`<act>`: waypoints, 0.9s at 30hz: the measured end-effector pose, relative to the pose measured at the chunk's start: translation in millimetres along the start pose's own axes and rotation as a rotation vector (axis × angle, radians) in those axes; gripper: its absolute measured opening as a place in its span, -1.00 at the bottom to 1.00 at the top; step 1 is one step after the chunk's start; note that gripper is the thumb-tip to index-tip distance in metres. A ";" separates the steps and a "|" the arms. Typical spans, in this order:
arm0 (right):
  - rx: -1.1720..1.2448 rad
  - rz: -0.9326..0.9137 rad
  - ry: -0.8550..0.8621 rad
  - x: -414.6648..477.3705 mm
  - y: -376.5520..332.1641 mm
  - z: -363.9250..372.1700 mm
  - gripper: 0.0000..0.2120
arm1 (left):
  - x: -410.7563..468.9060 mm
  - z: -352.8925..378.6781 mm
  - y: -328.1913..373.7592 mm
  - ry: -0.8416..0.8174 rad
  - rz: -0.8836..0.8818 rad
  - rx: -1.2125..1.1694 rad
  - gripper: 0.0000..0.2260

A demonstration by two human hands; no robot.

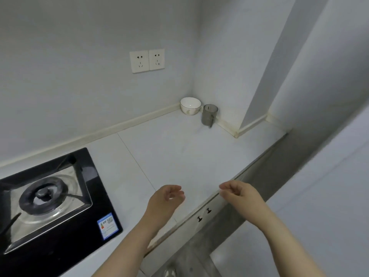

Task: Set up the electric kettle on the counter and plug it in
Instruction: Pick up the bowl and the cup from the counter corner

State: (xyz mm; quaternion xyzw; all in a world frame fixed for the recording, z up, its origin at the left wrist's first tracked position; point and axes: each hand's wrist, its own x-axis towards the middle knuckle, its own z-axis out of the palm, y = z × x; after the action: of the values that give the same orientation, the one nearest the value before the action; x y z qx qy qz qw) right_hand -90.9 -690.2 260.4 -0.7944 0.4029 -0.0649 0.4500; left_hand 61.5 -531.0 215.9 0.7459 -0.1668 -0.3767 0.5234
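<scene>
- Head view, the only camera:
- left hand (167, 198) hovered over the front part of the counter (179, 156). Its fingers were loosely curled with the thumb apart from the fingertips, and it held nothing.
- right hand (237, 191) hovered over the counter's front edge, just right of the left hand and not touching it. Same state: loose curl, nothing in it.
- Both forearms were bare and entered from the bottom of the frame.
- kettle: couldn't tell where it was from this view.
- wall sockets (146, 60): two white plates sat side by side on the back wall, well above the counter and well apart from both hands. All slots were visible.
- The counter was white, with a thin seam line running from the back wall toward the front, between the hob and the hands.
- white bowl (190, 105) stood upright in the back corner, against the wall trim.
- grey cup (209, 114) stood upright just right of the bowl. Couldn't tell whether the two touched.
- gas hob (95, 182): black glass, at the left of the counter. It had one round burner (43, 193) in a steel tray.
- blue label sticker (107, 225) sat on the hob's near right corner.
- cabinet knobs (208, 210): two dark ones sat on the white front below the counter edge, lower than both hands and between them.
</scene>
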 end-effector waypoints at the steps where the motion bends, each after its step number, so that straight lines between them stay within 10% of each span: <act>1: 0.001 0.004 0.009 16.7 -5.7 -1.2 -0.81 | 15.8 -3.3 6.1 -0.008 -0.001 0.000 -0.76; 27: -0.052 0.086 0.009 212.4 -34.1 -9.5 -0.65 | 172.7 -34.0 64.1 0.056 -0.013 -0.010 -0.74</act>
State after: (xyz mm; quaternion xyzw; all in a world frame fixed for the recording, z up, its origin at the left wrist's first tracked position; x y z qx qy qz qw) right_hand 66.2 -835.6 237.0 -0.7874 0.4403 -0.0383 0.4296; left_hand 210.0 -645.3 212.8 0.7546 -0.1455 -0.3600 0.5290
